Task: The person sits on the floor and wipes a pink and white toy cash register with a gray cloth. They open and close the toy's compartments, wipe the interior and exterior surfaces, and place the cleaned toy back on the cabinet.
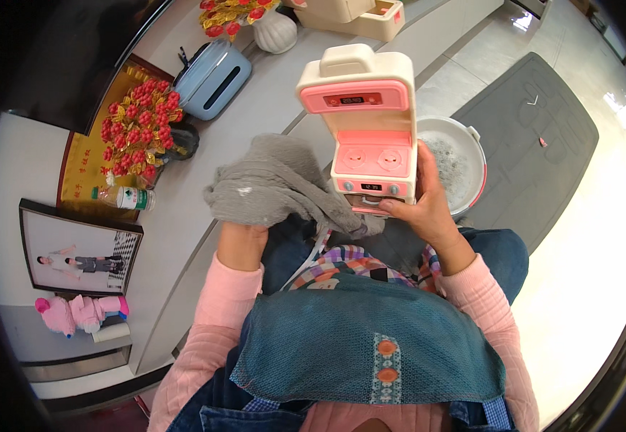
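My right hand (431, 200) grips the lower right corner of a pink and cream toy kitchen stove (369, 135), its thumb across the little oven door. The toy stands upright in the air in front of me, with two pink burners and small grey knobs facing up at me. A grey cloth (275, 183) drapes over my left hand (241, 243), covering the fingers; only the wrist and hand's edge show. The cloth's loose end hangs beside the toy's lower left side.
A white bucket (456, 162) of sudsy water stands on a grey mat (539, 146) at right. Along the cabinet top (237, 113) are a blue box (213, 81), red-berry decoration (143, 121), plastic bottle (124, 198), framed photo (80, 248), pink plush toy (80, 313) and white vase (275, 32).
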`<state>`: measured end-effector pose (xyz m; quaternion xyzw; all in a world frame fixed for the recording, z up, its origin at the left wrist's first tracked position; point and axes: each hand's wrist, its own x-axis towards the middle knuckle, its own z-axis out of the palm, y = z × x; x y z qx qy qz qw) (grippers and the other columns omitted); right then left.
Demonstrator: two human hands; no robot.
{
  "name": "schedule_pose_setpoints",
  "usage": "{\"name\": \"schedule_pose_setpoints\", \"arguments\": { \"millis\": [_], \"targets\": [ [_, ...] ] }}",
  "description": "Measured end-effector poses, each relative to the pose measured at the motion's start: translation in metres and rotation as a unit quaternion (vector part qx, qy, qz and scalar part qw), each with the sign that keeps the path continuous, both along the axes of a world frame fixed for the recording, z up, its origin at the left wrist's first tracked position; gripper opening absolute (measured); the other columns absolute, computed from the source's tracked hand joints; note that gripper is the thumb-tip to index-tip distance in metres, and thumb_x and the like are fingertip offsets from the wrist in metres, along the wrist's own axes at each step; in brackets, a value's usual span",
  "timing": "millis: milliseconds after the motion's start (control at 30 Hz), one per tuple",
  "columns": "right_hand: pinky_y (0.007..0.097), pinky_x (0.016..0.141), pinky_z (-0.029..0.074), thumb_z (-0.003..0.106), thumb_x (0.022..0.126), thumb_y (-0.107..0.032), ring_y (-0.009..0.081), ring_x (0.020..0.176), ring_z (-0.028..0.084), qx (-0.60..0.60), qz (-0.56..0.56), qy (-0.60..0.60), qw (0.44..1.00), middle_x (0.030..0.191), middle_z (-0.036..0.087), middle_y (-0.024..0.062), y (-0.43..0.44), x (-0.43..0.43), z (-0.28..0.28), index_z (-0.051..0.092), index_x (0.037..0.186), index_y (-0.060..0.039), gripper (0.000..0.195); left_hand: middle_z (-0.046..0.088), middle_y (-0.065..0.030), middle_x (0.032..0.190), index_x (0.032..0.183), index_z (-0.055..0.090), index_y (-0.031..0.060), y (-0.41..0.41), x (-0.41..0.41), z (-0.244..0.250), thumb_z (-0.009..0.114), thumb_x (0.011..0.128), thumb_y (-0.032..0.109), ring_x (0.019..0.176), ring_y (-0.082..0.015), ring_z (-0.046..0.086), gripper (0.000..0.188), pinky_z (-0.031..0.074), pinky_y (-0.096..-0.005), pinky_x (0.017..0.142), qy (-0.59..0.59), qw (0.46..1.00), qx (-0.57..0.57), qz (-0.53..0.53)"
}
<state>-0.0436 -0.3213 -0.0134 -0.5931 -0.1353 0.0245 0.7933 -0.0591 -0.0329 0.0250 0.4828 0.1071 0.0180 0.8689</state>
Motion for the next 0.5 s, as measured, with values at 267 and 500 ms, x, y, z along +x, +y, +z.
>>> {"name": "schedule_pose_setpoints", "arguments": {
  "millis": [267, 500],
  "targets": [
    [0.034, 0.107, 0.031, 0.085, 0.06, -0.014, 0.0208, 0.128, 0.04, 0.06, 0.058, 0.024, 0.996, 0.137, 0.041, 0.0108, -0.003, -0.004, 0.008, 0.021, 0.145, -0.0019, 0.107, 0.057, -0.0126, 0.121, 0.126, 0.05, 0.0037, -0.072, -0.004, 0.016, 0.057, 0.084, 0.035, 0.105, -0.0261, 0.057, 0.053, 0.046, -0.0384, 0.09, -0.165, 0.88, 0.425, -0.135],
    [0.033, 0.106, 0.032, 0.085, 0.062, -0.016, 0.0198, 0.125, 0.042, 0.02, 0.106, 0.019, 0.994, 0.132, 0.045, 0.01, -0.006, -0.005, 0.009, 0.027, 0.142, -0.0022, 0.1, 0.058, -0.0111, 0.119, 0.127, 0.049, 0.0042, -0.079, -0.004, 0.02, 0.059, 0.085, 0.029, 0.105, -0.0235, 0.057, 0.05, 0.046, -0.0361, 0.09, -0.161, 0.868, 0.455, -0.119]
  ]
}}
